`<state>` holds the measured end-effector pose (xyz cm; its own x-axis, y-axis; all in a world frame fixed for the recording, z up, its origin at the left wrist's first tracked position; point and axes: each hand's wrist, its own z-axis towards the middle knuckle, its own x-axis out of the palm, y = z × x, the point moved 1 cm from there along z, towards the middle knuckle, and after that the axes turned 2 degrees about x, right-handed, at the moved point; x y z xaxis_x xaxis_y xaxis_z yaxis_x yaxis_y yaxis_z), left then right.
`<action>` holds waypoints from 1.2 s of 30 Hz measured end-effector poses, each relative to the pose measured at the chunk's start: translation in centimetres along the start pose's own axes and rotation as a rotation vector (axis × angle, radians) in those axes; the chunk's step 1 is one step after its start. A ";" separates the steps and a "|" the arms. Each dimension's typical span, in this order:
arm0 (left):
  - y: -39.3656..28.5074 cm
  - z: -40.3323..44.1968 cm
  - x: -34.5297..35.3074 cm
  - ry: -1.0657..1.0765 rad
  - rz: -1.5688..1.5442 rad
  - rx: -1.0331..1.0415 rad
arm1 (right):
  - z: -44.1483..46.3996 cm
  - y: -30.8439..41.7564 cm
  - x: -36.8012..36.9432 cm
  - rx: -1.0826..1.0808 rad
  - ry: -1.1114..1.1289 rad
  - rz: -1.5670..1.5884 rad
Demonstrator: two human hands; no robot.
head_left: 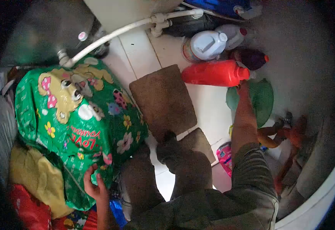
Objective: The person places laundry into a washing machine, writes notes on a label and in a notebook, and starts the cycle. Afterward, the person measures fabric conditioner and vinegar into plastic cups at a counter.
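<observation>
My right arm stretches forward to a red plastic bottle (pixel 213 73) with a red cap. My right hand (pixel 242 86) is closed at the bottle's neck end, its fingers mostly hidden behind the bottle. Beneath that forearm lies a green plastic basin or tub (pixel 264 100). On the other side, my left hand (pixel 94 183) holds nothing, with its fingers apart and slightly curled. It is beside a large green plastic cover (pixel 110 99) printed with a bear and flowers.
A white jug (pixel 206 45), a clear container (pixel 232 35) and a dark bottle with red cap (pixel 252 58) stand by the wall. Brown mats (pixel 163 101) lie on white tiles. A white pipe (pixel 113 34) crosses behind the cover. Yellow cloth (pixel 37 176) hangs at left.
</observation>
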<state>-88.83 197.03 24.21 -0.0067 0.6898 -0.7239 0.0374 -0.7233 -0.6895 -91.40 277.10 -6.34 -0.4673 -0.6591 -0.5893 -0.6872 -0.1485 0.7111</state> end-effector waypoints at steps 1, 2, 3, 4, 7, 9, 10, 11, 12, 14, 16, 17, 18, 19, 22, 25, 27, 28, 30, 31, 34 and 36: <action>0.6 0.1 0.9 0.027 -0.002 0.010 | 0.8 -0.7 0.1 -0.117 0.020 -0.133; 0.5 0.4 1.5 0.060 -0.006 0.018 | 0.0 -0.5 0.0 -0.178 -0.027 -0.282; 0.3 0.9 1.9 0.071 -0.008 0.028 | -1.5 -0.4 -0.3 -0.232 -0.075 -0.432; -0.4 1.7 2.4 0.102 -0.049 0.028 | -3.4 0.2 -0.4 -0.286 -0.121 -0.584; -3.9 3.3 1.1 0.150 -0.062 0.040 | -10.1 4.0 -0.9 -0.383 -0.197 -0.880; -7.9 4.2 -0.9 0.060 -0.021 0.290 | -15.5 5.9 -2.1 0.003 -0.089 0.189; -9.6 4.2 -1.8 0.080 -0.028 0.298 | -17.9 6.3 -2.8 0.142 -0.089 0.544; -12.0 4.5 -2.0 0.161 -0.078 0.291 | -20.4 5.7 -3.4 0.230 -0.226 0.501; -14.4 4.9 -2.3 0.244 -0.124 0.282 | -23.6 5.4 -4.1 0.321 -0.360 0.456; -18.0 4.7 -0.5 0.368 -0.180 0.346 | -33.5 12.1 -5.3 0.196 -0.263 0.108; -23.8 4.0 1.4 0.680 -0.348 0.401 | -41.1 14.7 -6.3 -0.013 -0.325 -0.086; -27.2 3.0 1.8 0.814 -0.325 0.477 | -44.2 12.0 -7.0 -0.072 -0.349 -0.168; -30.4 1.8 2.9 0.855 -0.298 0.664 | -50.9 22.6 -8.0 -0.267 -0.410 -0.107; -33.3 0.4 2.8 0.909 -0.271 0.853 | -54.6 25.2 -9.3 -0.238 -0.477 -0.091; -42.0 -3.9 -1.6 1.040 -0.219 1.304 | -65.7 29.2 -13.6 -0.033 -0.425 -0.189; -45.5 -8.5 -5.0 1.203 -0.114 1.785 | -73.8 32.4 -17.2 -0.179 -0.504 0.014; -49.0 -10.0 -8.8 1.315 -0.150 1.820 | -78.9 34.6 -20.5 -0.055 -0.402 0.008; -50.0 -10.8 -9.8 1.387 -0.276 1.800 | -80.8 35.1 -21.9 -0.032 -0.468 0.024; -52.4 -13.3 -12.1 1.416 -0.275 1.923 | -84.5 35.6 -23.3 -0.018 -0.505 0.111; -53.4 -14.5 -13.1 1.413 -0.274 1.982 | -86.0 35.9 -24.1 -0.005 -0.541 0.126; -55.2 -19.0 -15.8 1.364 -0.048 2.003 | -89.8 36.4 -26.0 -0.077 -0.700 0.143; -56.4 -20.9 -17.1 1.368 0.151 1.968 | -91.4 35.6 -26.9 -0.066 -0.721 0.127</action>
<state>-69.98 226.71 75.93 0.3234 -0.3121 -0.8933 -0.6265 0.6368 -0.4494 -52.45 222.18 69.87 -0.8065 -0.0289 -0.5905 -0.5791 -0.1628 0.7988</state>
